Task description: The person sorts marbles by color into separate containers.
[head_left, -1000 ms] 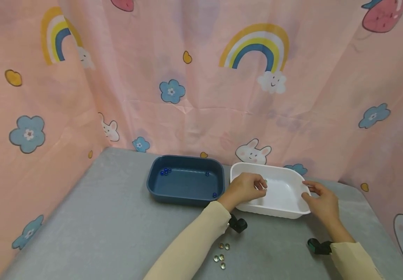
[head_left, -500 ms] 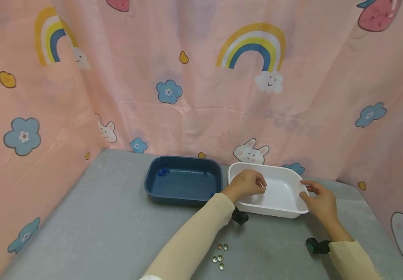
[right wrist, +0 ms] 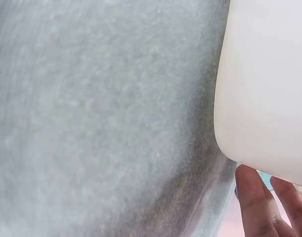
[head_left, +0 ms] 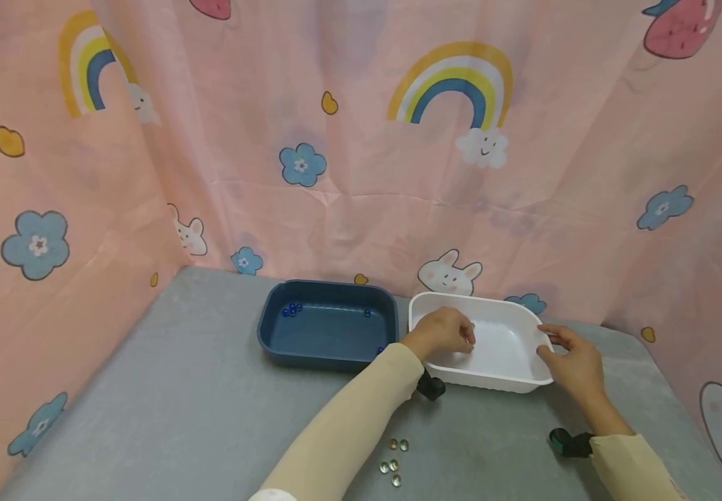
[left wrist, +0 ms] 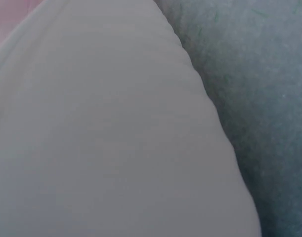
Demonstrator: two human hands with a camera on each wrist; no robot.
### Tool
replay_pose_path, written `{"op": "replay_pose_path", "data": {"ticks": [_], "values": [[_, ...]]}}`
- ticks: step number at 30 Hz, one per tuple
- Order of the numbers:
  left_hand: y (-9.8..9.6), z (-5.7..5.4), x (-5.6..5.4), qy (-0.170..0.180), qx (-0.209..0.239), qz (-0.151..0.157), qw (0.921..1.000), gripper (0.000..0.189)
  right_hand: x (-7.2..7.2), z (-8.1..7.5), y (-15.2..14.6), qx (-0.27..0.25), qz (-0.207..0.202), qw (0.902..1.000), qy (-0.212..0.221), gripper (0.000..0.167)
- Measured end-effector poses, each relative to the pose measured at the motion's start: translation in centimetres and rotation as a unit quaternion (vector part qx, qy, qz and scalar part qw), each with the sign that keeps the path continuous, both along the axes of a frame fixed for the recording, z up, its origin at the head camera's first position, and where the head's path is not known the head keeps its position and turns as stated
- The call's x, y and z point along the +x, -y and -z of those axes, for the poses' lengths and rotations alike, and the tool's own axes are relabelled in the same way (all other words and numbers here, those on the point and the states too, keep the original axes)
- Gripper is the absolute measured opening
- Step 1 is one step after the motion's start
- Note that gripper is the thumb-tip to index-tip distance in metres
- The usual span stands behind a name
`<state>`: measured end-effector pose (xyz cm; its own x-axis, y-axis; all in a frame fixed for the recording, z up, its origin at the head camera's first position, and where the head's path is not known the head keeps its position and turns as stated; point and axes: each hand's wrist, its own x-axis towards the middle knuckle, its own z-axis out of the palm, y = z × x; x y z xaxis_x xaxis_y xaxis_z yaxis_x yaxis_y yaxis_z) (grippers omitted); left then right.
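Observation:
My left hand (head_left: 447, 330) reaches into the left part of a white plastic tray (head_left: 511, 342), its fingers bent downward. The hand itself hides whatever lies under or between its fingertips. At the tray's right end, my right hand (head_left: 576, 360) holds the rim with thumb and fingers. The right wrist view has those fingers (right wrist: 254, 197) against the outside of the white tray (right wrist: 269, 89). In the left wrist view, the tray's pale wall (left wrist: 106, 118) fills most of the picture, and the left hand is out of sight.
Left of the white tray stands a dark blue tray (head_left: 329, 359) with several blue marbles (head_left: 292, 310) in it. Several clear glass marbles (head_left: 394, 465) lie on the grey tabletop (head_left: 210, 390) near the front. A pink printed curtain (head_left: 367, 229) hangs behind.
My left hand has shifted slightly within the white tray, its fingertips dipping lower. The right hand keeps its place on the rim. The head view has turned slightly.

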<state>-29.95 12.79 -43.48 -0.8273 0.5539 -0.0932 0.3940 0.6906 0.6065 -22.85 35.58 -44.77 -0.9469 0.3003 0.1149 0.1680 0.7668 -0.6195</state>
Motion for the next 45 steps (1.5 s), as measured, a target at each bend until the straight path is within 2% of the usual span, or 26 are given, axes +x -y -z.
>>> {"op": "replay_pose_path", "data": {"ticks": [6, 12, 19, 24, 29, 33, 40, 45], "values": [[0.2, 0.3, 0.2, 0.008, -0.010, 0.011, 0.9999, 0.004, 0.0, 0.0, 0.1, -0.006, 0.003, 1.0000, 0.007, 0.043], [0.3, 0.6, 0.1, -0.004, -0.044, 0.015, 0.9989, 0.009, 0.0, 0.0, 0.2, -0.005, 0.003, 1.0000, 0.006, 0.043], [0.2, 1.1, -0.1, -0.002, -0.047, 0.020, 0.9987, 0.009, 0.1, -0.1, 0.2, -0.003, 0.006, 0.9999, 0.008, 0.043], [0.2, 0.4, 0.2, -0.007, -0.043, 0.025, 0.9988, 0.005, 0.2, -0.1, 0.2, -0.004, 0.011, 0.9999, 0.009, 0.044], [-0.1, -1.0, 0.5, -0.003, -0.019, 0.036, 0.9992, 0.013, 0.3, -0.1, 0.1, 0.008, 0.011, 0.9999, -0.004, 0.043], [-0.1, -1.7, 0.7, -0.015, -0.014, 0.036, 0.9991, 0.016, 0.5, 0.0, 0.2, 0.017, 0.013, 0.9997, -0.015, 0.042], [0.9, -1.7, 1.0, -0.028, 0.011, 0.026, 0.9992, 0.015, 0.4, 0.0, 0.4, 0.026, 0.015, 0.9983, -0.051, 0.040], [1.8, -1.7, 1.4, -0.028, 0.041, 0.022, 0.9985, 0.016, 0.2, 0.2, 0.4, 0.020, 0.019, 0.9980, -0.056, 0.040]]}}
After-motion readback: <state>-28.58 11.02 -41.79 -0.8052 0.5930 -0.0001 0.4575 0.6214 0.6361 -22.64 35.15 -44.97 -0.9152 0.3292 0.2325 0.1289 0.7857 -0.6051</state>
